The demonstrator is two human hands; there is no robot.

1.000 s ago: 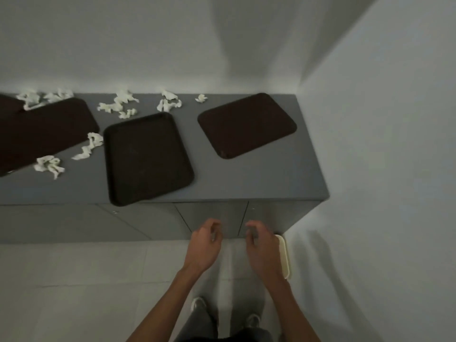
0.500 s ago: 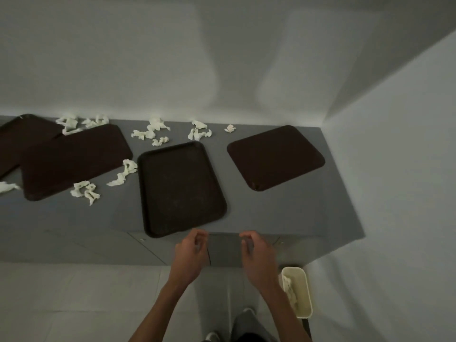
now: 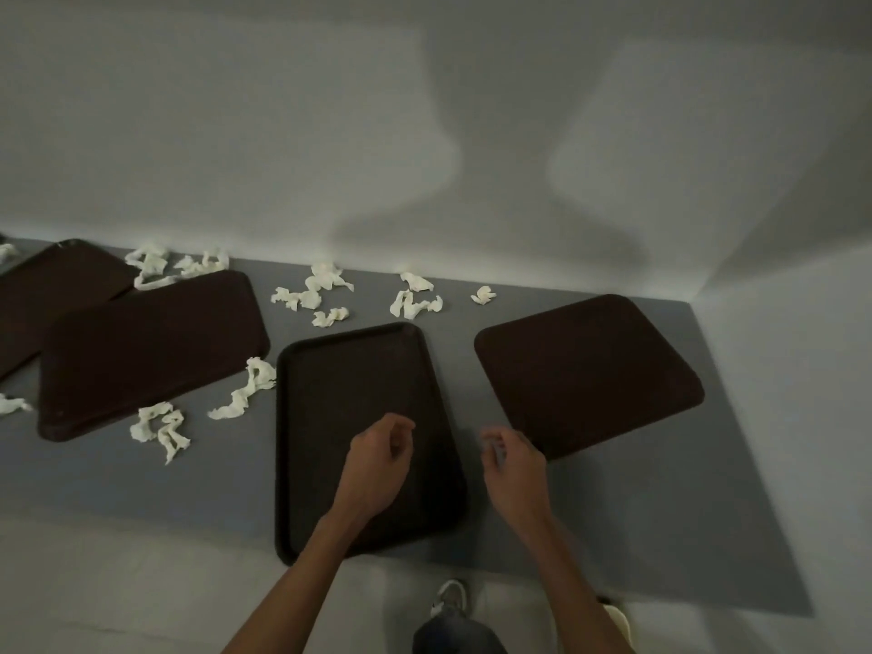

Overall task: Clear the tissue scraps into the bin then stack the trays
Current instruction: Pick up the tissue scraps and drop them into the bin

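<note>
Fingers (image 3: 398, 423) of the left hand (image 3: 377, 464) are curling loosely over the middle tray (image 3: 330, 394), gripping nothing. The right hand (image 3: 514, 469) is hovering likewise, empty, beside the right tray (image 3: 585, 375). Tissue scraps (image 3: 311, 290) are lying scattered across the grey counter (image 3: 613, 512). The bin (image 3: 618, 618) is showing partly at bottom right.

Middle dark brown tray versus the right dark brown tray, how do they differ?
The middle dark brown tray shows a raised rim, open side up; the right dark brown tray shows a smooth face with no rim, seemingly flipped. The middle one juts past the front edge of the grey counter; the right one lies wholly on it, angled. Both are dark brown rounded rectangles holding no scraps.
</note>
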